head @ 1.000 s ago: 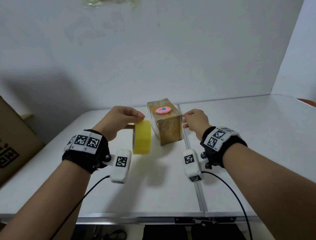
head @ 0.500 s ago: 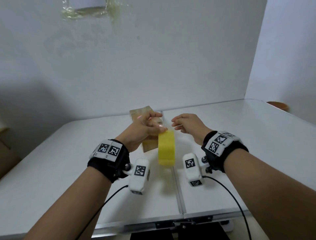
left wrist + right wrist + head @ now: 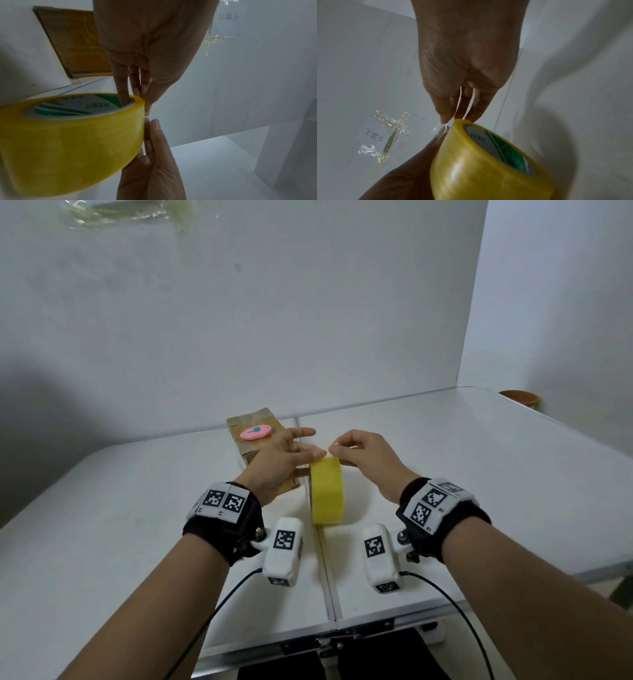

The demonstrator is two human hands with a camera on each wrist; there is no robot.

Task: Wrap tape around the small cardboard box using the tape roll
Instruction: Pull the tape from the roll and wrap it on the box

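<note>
Head view: the left hand (image 3: 279, 465) is gripping the yellow roll (image 3: 327, 491) on edge, above the table (image 3: 137, 542) and just in front of the box (image 3: 255, 453), which is sitting on the table near the far wall with a pink item (image 3: 255, 433) lying on its top. The right hand (image 3: 363, 455) is reaching the top of the roll with fingertips drawn together, apparently picking for the tape end; no strip is showing free between roll and box, so wrapping is judged not yet begun. Left wrist view: left fingers (image 3: 122, 83) are hooking inside the core while the thumb is bearing on the outer face, and the right fingertips (image 3: 152, 129) are touching the roll's rim. Right wrist view: right fingers (image 3: 462, 108) are meeting the roll's edge; whether they are pinching any tape I cannot tell, as the film is clear and the spot is blurred. Risks, as judged: the end may be lying flush and tearing into a sliver under the nail; a hard pull may be spinning the roll off the left fingers; freed tape may be folding onto itself or catching skin; the untouched box may be sliding or tipping when tape is first pressed on, shedding the pink item.
</note>
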